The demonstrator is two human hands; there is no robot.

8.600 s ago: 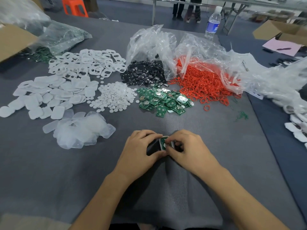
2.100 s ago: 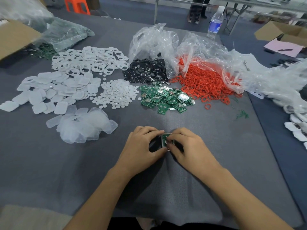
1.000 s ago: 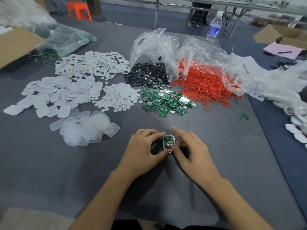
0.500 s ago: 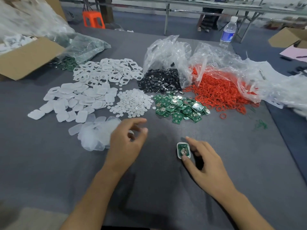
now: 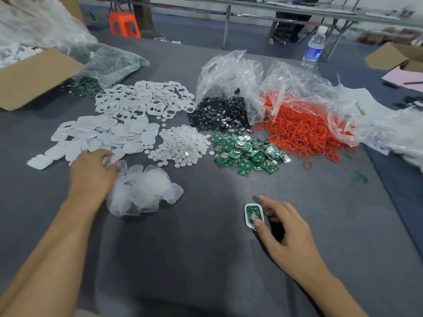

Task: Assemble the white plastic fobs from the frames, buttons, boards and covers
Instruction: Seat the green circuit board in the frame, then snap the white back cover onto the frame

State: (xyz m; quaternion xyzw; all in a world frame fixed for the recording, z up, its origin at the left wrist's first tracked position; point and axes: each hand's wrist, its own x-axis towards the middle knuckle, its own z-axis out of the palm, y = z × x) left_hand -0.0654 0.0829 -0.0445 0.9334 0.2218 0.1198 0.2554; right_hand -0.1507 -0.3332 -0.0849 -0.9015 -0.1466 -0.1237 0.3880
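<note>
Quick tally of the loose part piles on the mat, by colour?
White: 3 (frames, covers, discs)
Translucent: 1 (clear covers)
Black: 1 (glossy pieces)
Green: 2 (boards, boards beside box)
Red: 1 (rings)
Total: 8 (right-edge bags unclear, not counted)

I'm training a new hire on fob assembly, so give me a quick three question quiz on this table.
1. True or false: the right hand touches the half-built fob.
2. The left hand is at which pile? A black buttons, B clear covers, C white frames.
3. Fill in: between the white discs and red rings lie green ___.
Key: 1 true; 2 B; 3 boards.
</note>
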